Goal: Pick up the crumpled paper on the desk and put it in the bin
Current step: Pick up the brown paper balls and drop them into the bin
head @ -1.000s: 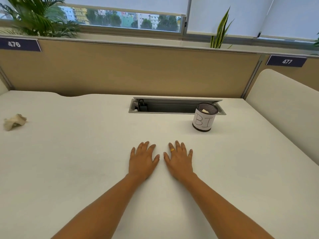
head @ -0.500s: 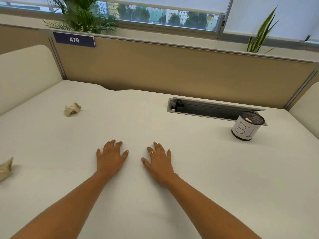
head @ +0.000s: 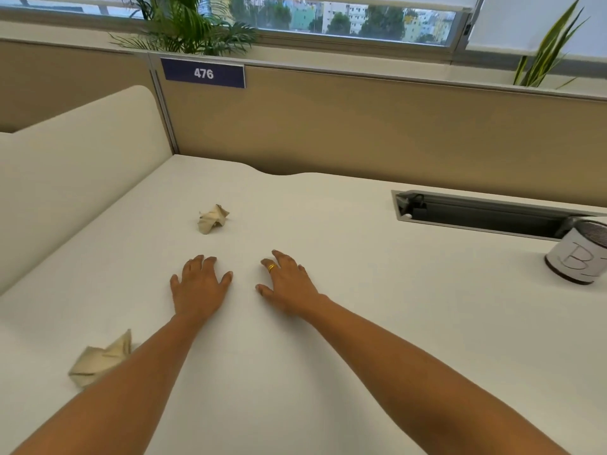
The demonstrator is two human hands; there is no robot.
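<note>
The bin [head: 579, 257], a mesh cup wrapped in a white label, stands at the bench's [head: 361, 323] right edge, its contents hidden. One crumpled paper [head: 213, 219] lies beyond the left hand [head: 198, 287], another [head: 100, 361] beside the left forearm. Both hands, the right hand [head: 289, 284] too, lie flat, fingers spread and holding nothing.

Two crumpled beige paper wads lie on the white table [head: 361, 323]: the far crumpled beige paper wad [head: 213, 218] and the near crumpled beige paper wad [head: 98, 361] (partly hidden behind the left forearm). One round mesh bin with a white paper label [head: 578, 257] stands at the right edge. Two bare hands: the left hand [head: 198, 287] and the right hand [head: 289, 284], with one gold ring [head: 272, 267]. One dark blue number plate [head: 203, 73], two green potted plants, one grey cable tray [head: 483, 213].
</note>
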